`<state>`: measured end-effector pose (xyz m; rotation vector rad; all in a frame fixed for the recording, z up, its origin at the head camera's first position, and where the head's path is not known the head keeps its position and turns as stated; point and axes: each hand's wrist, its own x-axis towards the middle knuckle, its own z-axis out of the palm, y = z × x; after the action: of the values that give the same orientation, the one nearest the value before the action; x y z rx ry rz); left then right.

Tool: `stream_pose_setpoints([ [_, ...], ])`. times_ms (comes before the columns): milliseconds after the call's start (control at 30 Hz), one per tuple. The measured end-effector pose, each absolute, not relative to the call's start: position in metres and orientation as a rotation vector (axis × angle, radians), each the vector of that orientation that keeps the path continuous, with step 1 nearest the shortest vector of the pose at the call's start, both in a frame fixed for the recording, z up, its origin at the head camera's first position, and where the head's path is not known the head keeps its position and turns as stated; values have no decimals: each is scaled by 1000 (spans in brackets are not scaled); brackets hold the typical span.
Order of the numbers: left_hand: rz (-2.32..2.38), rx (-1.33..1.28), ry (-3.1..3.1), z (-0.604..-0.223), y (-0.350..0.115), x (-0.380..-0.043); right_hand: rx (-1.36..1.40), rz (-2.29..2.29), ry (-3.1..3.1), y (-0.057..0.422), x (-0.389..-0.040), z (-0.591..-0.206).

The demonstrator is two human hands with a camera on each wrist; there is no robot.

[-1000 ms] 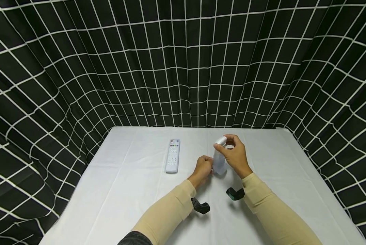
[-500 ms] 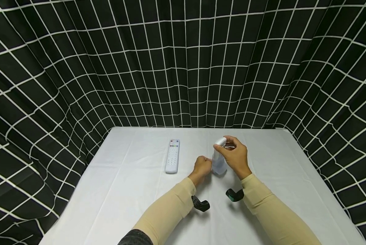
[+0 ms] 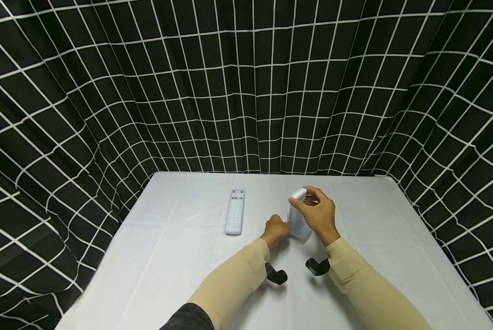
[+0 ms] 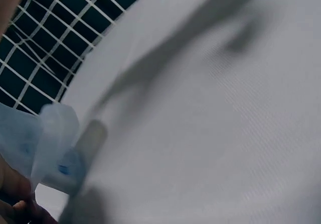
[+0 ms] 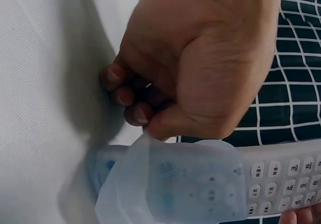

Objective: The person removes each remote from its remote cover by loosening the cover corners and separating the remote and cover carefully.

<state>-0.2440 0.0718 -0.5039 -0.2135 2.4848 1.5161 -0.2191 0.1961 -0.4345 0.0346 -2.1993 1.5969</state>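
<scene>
In the head view my right hand (image 3: 318, 214) grips the end of a white remote control (image 3: 298, 194), holding it on end over the table. A soft translucent cover (image 5: 200, 184) wraps the remote's lower part; rows of buttons show bare above it in the right wrist view. My left hand (image 3: 276, 228) pinches the cover's loose edge between thumb and fingers, close to the remote's lower end. Right fingertips (image 5: 302, 217) appear at the corner of the right wrist view. The left wrist view shows the cover's folded edge (image 4: 59, 126) beside the left fingers.
A second white remote control (image 3: 235, 213) lies face up on the white-covered table (image 3: 180, 256), left of my hands. Dark wrist-worn devices (image 3: 277, 275) hang below both sleeves. A black curtain with a white grid (image 3: 246, 91) surrounds the table's back and sides.
The head view has shifted slightly. Both hands stay at the remote, and its cover spreads a little wider at the lower end than before.
</scene>
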Motion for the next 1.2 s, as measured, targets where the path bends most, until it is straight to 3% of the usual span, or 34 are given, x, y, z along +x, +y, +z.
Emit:
stream_pose_setpoints([
  [733,1696,-42,2508,-510,71,-235,128,1545,-2137,199,-218,-439],
  [1200,1779,399,2451,-506,67,-235,200,1632,-2154,194,-195,-414],
])
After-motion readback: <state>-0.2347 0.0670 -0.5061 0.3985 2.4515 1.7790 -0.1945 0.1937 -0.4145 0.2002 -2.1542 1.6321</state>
